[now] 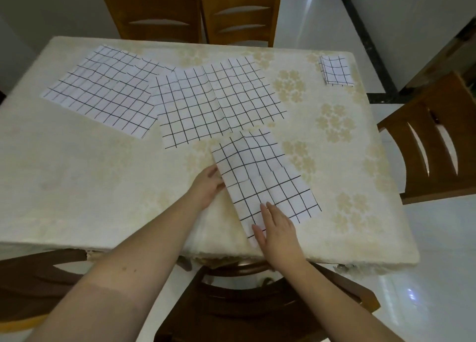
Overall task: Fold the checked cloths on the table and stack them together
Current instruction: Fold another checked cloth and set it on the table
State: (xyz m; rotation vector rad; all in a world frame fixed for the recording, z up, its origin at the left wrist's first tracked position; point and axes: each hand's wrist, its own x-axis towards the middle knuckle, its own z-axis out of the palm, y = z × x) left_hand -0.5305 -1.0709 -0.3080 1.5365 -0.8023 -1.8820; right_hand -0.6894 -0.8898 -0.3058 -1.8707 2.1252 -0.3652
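Observation:
A white cloth with a black check, folded in half (262, 176), lies as a long strip near the table's front edge. My left hand (207, 184) has its fingertips tucked at the strip's left edge. My right hand (278, 228) rests flat on the strip's near end, fingers together. Two unfolded checked cloths lie behind: one in the middle (219, 104) with a crease down it, one at the back left (105, 91). A small folded checked cloth (336, 69) sits at the back right corner.
The table (77, 174) wears a cream cover with a pale flower pattern. Wooden chairs stand at the back (239, 9), the right (432, 140) and close in front of me (244, 303). White glossy floor lies to the right.

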